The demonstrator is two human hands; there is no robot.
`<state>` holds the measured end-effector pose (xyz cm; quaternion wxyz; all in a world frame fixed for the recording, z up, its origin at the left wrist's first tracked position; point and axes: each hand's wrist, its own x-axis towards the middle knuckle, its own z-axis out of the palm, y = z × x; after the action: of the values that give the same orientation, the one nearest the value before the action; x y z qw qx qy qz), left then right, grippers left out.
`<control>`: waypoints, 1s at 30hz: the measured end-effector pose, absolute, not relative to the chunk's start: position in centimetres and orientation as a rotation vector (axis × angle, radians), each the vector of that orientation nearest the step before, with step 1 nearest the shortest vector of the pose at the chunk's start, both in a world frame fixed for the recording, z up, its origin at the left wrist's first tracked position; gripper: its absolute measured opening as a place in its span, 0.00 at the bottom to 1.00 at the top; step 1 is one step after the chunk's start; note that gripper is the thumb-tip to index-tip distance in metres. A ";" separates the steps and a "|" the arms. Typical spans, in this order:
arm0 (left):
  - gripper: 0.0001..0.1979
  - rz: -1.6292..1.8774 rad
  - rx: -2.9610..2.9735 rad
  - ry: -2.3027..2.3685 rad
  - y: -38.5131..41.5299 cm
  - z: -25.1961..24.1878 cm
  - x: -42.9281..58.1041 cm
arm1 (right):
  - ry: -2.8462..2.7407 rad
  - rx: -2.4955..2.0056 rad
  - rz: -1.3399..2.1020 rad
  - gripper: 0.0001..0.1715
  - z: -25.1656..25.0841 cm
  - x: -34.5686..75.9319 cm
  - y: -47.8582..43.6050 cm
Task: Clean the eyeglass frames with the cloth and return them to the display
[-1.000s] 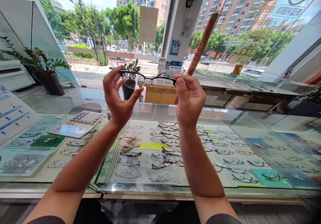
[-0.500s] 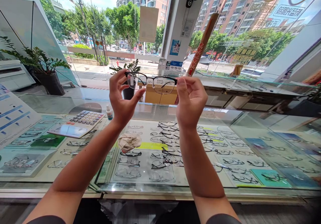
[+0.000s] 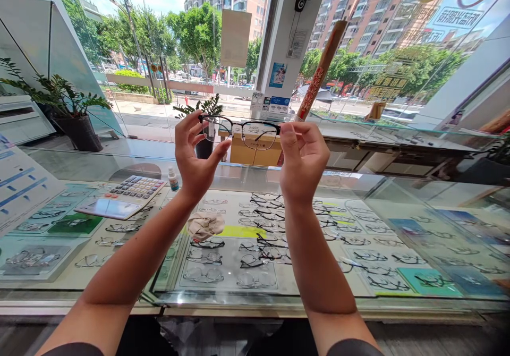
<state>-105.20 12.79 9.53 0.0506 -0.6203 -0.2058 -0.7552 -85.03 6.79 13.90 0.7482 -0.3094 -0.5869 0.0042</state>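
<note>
A pair of eyeglasses (image 3: 237, 124) with dark upper rims and clear lenses is held up level above the glass counter. At its left end are the fingertips of my left hand (image 3: 196, 157), which steadies that corner while the thumb reaches below the left lens. The other end is pinched between the thumb and fingers of my right hand (image 3: 303, 157). A folded temple arm shows through the right lens. Below my hands, a crumpled beige cloth (image 3: 205, 226) lies on the counter.
Under the glass top of the display counter (image 3: 255, 298) lie rows of eyeglass frames. A calculator (image 3: 135, 188), a small spray bottle (image 3: 173, 179) and a printed sheet (image 3: 24, 186) are on the left. Potted plants (image 3: 77, 127) and large windows stand beyond.
My left hand has shifted very slightly, its thumb a touch inward. The eyeglasses stay at nearly the same place, held by both hands.
</note>
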 end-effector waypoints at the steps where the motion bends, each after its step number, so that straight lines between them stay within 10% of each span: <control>1: 0.40 -2.301 -1.894 -0.607 12.9 9.5 -105.2 | -1.287 -0.660 0.012 0.17 13.9 -85.1 6.7; 30: 0.39 -2.283 -1.972 -0.465 12.2 10.3 -105.0 | -1.241 -0.455 0.431 0.20 13.6 -85.6 7.5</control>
<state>-105.02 12.24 10.25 0.0443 -0.6455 -0.1522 -0.7472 -85.55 7.50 13.59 0.7679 -0.2097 -0.5718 0.1984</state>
